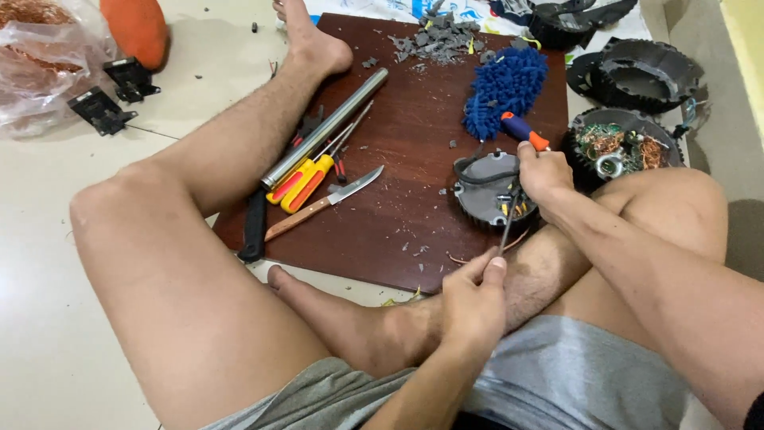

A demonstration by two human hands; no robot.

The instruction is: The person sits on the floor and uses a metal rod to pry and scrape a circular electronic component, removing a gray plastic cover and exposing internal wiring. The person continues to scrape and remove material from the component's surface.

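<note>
Round grey ribbed plastic motor housing (492,191) on dark wooden board (414,239), against the shin. Right hand (543,171) clenched around orange-blue screwdriver (524,131) above housing; left hand (473,299) pinching thin metal rod (507,227) below it.

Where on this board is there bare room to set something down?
The wooden board is free in the middle, between the knife and the grey round housing. Crowded: tools along its left edge, grey debris pile at the top.
</note>
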